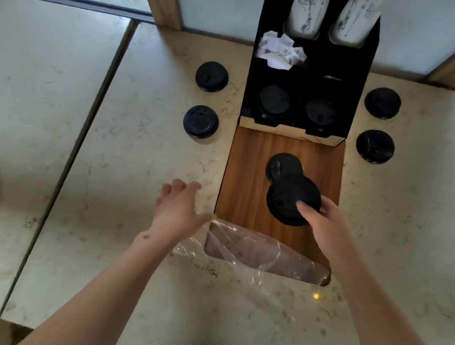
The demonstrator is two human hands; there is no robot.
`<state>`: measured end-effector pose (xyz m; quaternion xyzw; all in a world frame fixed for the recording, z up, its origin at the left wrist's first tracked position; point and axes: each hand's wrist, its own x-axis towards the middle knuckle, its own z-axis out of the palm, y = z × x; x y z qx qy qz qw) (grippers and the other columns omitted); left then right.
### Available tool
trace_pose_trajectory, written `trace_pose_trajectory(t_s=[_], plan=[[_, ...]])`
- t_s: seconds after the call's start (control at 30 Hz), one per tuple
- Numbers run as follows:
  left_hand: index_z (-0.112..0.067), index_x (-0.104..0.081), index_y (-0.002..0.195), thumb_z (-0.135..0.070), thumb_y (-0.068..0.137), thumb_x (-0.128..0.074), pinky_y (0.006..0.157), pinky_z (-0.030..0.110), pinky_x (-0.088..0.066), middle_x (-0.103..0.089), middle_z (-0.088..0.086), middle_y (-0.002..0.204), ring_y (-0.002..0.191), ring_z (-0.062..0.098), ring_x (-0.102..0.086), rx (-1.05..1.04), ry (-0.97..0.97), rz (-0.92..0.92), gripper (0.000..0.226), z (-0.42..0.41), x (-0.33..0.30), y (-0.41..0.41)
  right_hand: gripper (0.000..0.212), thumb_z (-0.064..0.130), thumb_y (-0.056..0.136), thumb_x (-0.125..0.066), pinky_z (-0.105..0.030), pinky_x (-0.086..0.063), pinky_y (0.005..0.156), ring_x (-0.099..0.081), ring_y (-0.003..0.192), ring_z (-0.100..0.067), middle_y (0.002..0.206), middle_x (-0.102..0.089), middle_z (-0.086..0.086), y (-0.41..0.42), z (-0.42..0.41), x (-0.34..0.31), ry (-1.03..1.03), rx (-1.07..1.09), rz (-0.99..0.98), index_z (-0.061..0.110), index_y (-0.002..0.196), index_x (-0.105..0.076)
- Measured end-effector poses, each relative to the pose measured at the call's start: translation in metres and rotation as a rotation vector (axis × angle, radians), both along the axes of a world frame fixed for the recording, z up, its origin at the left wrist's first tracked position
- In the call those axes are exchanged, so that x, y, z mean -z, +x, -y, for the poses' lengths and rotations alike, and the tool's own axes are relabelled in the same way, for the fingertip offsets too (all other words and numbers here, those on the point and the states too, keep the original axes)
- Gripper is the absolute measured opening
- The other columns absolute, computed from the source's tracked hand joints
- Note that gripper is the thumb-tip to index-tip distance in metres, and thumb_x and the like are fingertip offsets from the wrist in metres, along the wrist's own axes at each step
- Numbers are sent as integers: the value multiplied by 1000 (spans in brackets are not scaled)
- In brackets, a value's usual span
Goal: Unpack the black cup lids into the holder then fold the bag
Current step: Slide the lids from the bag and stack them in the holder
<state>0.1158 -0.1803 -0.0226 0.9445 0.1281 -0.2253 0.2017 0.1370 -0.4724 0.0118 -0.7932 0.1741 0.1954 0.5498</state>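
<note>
On a pale stone counter beneath the head camera, a person's right hand [327, 228] grips a stack of black cup lids [289, 202], fingers curled over its near edge, above a wooden board [245, 181] set into the counter [145, 118]. Another lid [283, 166] lies on the board just behind the stack, partly overlapped by it. The left hand [177, 212] hovers with fingers spread and loosely open, holding nothing, just beside the crumpled clear plastic bag [252, 253] that lies across the board's near edge. At the far end of the board stands a black holder [362, 74]; its two front compartments each contain a lid [274, 101] [319, 112]. Crumpled white paper [281, 50] fills a compartment behind the left one, and two tall sleeves of paper cups [312, 4] rise from the rear. Four loose lids rest on the counter, two to the left of the holder [211, 77] [200, 121] and two to its right [382, 102] [375, 146].
</note>
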Motion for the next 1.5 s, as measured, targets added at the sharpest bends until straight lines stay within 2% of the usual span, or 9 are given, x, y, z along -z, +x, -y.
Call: trace_pose_trajectory(t_s=[0.1,0.23,0.33,0.57,0.77,1.0,1.13,1.37,1.5], plan=[[-14,-53,140,-63,83,-74,93,42,-54,-61,10,133,122,30,-61,-536,-297,8,78,-19,8,-36,26,40,89,-75,-37,-49,98,-63,109,-10,118,-70,12,-48,34,4,104,244,-212,34,113,-68],[-7,-69,104,-44,87,-76,65,32,-52,-72,7,94,80,23,-68,-684,-577,-179,41,-16,18,-66,35,49,85,-77,-43,-51,93,-64,114,-14,117,-71,16,-89,32,8,85,98,-484,41,118,-68],[-2,-67,87,-17,93,-73,63,34,-47,-62,10,73,68,25,-58,-772,-744,-157,17,-14,19,-64,19,33,90,-77,-35,-60,81,-75,95,-15,100,-79,9,-69,4,13,87,80,-489,31,108,-72],[-5,-68,93,-11,94,-75,49,23,-54,-69,7,79,61,15,-65,-1025,-857,54,9,-64,21,-77,9,17,93,-74,-25,-62,68,-71,97,-16,108,-74,-1,29,-79,2,144,-5,-323,23,100,-72],[-12,-61,80,-13,87,-83,57,28,-53,-68,-1,66,57,14,-64,-1124,-852,217,22,-131,35,-122,33,13,90,-78,-26,-62,68,-71,99,-22,118,-71,-13,111,-193,-11,83,-256,-197,2,119,-68],[-14,-67,110,-49,71,-90,56,36,-55,-77,5,88,75,23,-74,-1408,-1142,302,57,-174,32,-145,8,29,92,-77,-18,-61,67,-73,89,-11,100,-76,2,146,-334,-18,-175,-853,-82,25,89,-70],[-11,-71,92,-33,96,-72,57,34,-56,-74,9,82,71,24,-71,-1530,-856,453,23,-201,35,-138,23,30,95,-71,-31,-55,80,-70,88,-19,102,-75,-5,152,-380,-7,-303,-1045,-23,12,109,-74],[-24,-69,113,-67,78,-79,68,45,-59,-73,0,97,85,23,-69,-1197,-569,275,57,-207,24,-128,27,24,95,-70,-46,-60,92,-74,98,-33,104,-76,-17,144,-388,24,-303,-939,-29,2,109,-74],[-25,-76,92,-57,82,-80,59,41,-58,-73,-3,78,71,23,-71,-1089,-504,291,34,-200,14,-119,31,25,93,-71,-53,-56,96,-72,101,-38,106,-75,-23,144,-373,29,-312,-925,-15,-3,107,-74]])
